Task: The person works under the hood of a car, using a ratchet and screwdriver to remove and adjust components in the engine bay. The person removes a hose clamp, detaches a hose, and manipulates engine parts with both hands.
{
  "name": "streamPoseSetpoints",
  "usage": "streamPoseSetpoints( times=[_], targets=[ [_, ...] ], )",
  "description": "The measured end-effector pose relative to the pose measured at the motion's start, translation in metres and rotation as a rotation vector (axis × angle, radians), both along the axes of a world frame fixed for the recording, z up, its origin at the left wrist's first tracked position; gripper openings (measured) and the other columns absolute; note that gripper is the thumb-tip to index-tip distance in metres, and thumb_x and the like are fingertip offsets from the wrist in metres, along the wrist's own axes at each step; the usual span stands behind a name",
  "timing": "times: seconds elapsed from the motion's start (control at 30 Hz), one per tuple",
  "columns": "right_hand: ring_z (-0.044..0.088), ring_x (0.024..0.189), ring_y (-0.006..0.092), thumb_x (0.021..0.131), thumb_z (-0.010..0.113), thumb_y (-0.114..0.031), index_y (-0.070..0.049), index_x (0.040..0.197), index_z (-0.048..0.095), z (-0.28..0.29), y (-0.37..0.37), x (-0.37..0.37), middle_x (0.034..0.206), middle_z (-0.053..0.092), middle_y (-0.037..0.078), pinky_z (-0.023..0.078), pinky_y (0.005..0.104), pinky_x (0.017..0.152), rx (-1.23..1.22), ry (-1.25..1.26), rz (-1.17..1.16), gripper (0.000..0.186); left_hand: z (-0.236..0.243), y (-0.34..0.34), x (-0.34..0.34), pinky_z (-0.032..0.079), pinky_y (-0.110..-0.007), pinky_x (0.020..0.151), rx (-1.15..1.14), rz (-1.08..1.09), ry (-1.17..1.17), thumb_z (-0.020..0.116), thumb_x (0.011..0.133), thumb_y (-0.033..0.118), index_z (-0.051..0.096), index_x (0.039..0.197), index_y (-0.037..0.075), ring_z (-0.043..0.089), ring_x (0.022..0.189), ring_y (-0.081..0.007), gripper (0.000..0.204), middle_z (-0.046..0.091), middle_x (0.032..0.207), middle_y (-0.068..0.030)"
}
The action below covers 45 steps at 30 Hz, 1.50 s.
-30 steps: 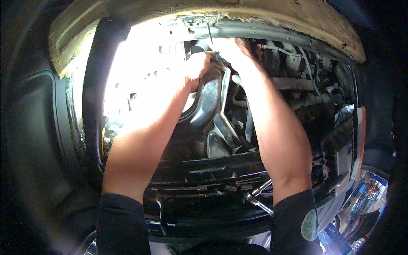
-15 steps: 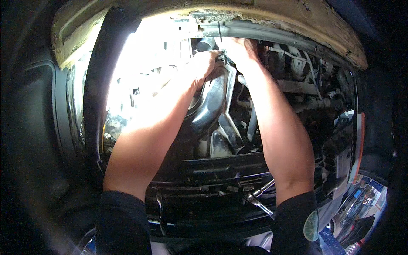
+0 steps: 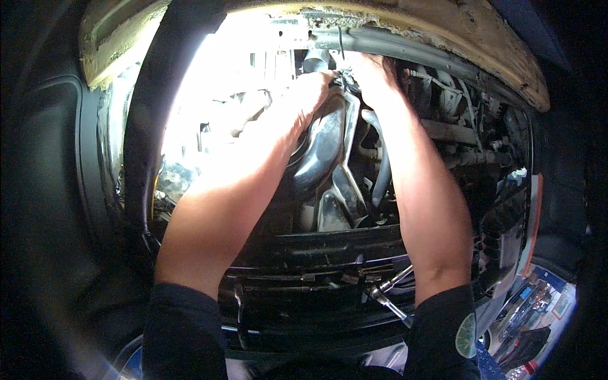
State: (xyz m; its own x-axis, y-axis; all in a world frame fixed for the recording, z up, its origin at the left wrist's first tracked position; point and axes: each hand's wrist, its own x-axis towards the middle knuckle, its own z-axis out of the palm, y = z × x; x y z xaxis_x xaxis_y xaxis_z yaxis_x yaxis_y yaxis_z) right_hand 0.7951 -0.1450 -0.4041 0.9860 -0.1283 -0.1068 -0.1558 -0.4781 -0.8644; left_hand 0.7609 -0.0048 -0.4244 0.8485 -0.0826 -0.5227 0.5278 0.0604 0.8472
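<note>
Both my arms reach deep into a vehicle's engine bay. My left hand point(image 3: 315, 90) has its fingers closed at a small, dark, cluttered part point(image 3: 342, 78), beside the top of a glossy black curved duct point(image 3: 322, 142). What it grips is too small to make out. Across from it, my right hand point(image 3: 373, 73) is at the same spot, its back toward me and its fingers hidden by glare and the hand itself. A thin dark cable point(image 3: 341, 41) hangs down between the hands. A grey cylindrical part point(image 3: 315, 60) sits just beyond my left hand.
A ratchet wrench point(image 3: 387, 303) lies on the black front crossmember point(image 3: 316, 244). Worn tan padding point(image 3: 437, 22) borders the far edge. A dark strut point(image 3: 161, 95) stands at left beside strong glare. Metal pipes point(image 3: 446, 132) run at right. Tools lie in a blue-edged area point(image 3: 535, 304).
The whole view has shifted slightly, with the hands appearing a little further right. Both hands stay at the same spot beside the duct's top.
</note>
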Motion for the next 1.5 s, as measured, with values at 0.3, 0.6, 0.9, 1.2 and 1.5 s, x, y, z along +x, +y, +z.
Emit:
streamPoseSetpoints(
  times=[0.3,0.6,0.9,1.2,1.5],
  targets=[
    [0.064,0.095,0.0219,0.085,0.073,-0.022,-0.002,0.110,0.070,-0.018,-0.007,0.002,0.105,0.070,0.009,0.053,0.0384,0.082,0.285,-0.001,-0.013,0.033,0.014,0.005,-0.007,0.048,-0.035,0.083,0.141,-0.017,-0.127,0.061,0.097,0.040,0.075,0.103,0.002,0.064,0.087,-0.0230,0.041,0.072,0.095,-0.0139],
    [0.064,0.098,0.0215,0.078,0.075,-0.016,-0.003,0.109,0.071,-0.012,-0.004,-0.001,0.105,0.070,0.011,0.054,0.0374,0.082,0.410,-0.012,-0.075,0.034,0.025,0.010,-0.013,0.047,-0.035,0.085,0.269,-0.105,-0.177,0.062,0.096,0.044,0.076,0.104,0.003,0.065,0.089,-0.0235,0.044,0.073,0.094,-0.0152],
    [0.064,0.098,0.0226,0.077,0.075,-0.021,-0.004,0.109,0.073,0.003,-0.005,-0.006,0.107,0.072,0.010,0.053,0.0404,0.084,0.251,0.059,-0.067,0.036,0.040,0.009,-0.010,0.046,-0.036,0.085,0.329,-0.121,-0.032,0.057,0.100,0.044,0.076,0.105,0.003,0.063,0.090,-0.0242,0.045,0.073,0.094,-0.0141],
    [0.066,0.113,0.0287,0.086,0.071,-0.028,-0.003,0.121,0.070,-0.005,-0.005,0.003,0.124,0.072,0.014,0.052,0.0427,0.097,0.041,0.181,-0.085,0.044,0.045,0.007,-0.027,0.046,-0.033,0.081,0.000,-0.019,-0.043,0.059,0.101,0.042,0.075,0.104,0.004,0.060,0.086,-0.0197,0.041,0.071,0.093,-0.0100],
    [0.056,0.133,0.0387,0.103,0.052,-0.037,-0.004,0.136,0.062,-0.001,0.001,0.004,0.143,0.060,0.022,0.045,0.0465,0.110,-0.208,0.080,0.099,0.048,0.023,0.002,-0.006,0.045,-0.033,0.076,0.056,0.040,0.115,0.064,0.100,0.035,0.072,0.100,0.004,0.058,0.083,-0.0180,0.033,0.069,0.091,-0.0100]
  ],
)
